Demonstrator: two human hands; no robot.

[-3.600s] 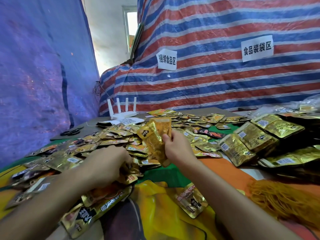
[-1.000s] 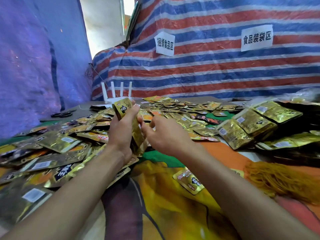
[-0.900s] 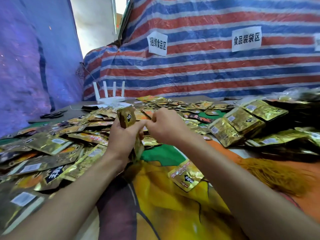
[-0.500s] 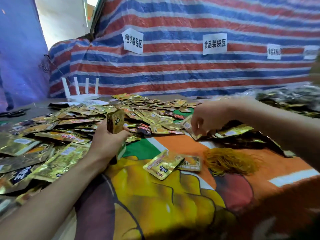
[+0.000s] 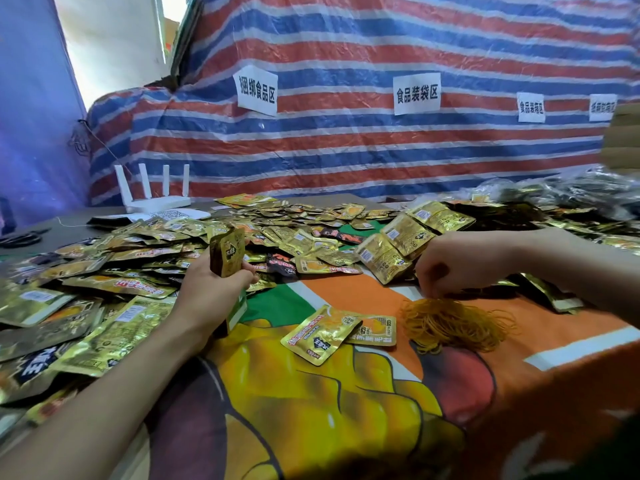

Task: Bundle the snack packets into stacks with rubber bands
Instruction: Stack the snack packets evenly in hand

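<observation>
Left hand: your left hand (image 5: 211, 289) grips a stack of packets (image 5: 227, 252), fingers and thumb curled round its lower part. The stack stands upright, its top well clear of your fist.
Right hand: your right hand (image 5: 457, 263) hangs palm down with the fingers curled downward, and the tips pinch a few strands.
Rubber bands: the rubber bands (image 5: 453, 323) lie in a tangled yellow heap right under your right hand. The top of the heap is drawn up to your fingertips.
Loose packets: the loose packets (image 5: 114, 282) are spread in a wide gold heap beyond your left hand and to its outer side.
Two packets: two packets (image 5: 318, 336) lie flat between your hands, overlapping. They are just beside the rubber bands, on the side towards your left hand.
Stacked packs: larger gold packs (image 5: 394, 252) are piled just beyond your right hand.
Cloth: a printed cloth (image 5: 311, 393) lies beneath both forearms.
Router: a white router (image 5: 156, 199) sits far beyond your left hand, its antennas upright.
</observation>
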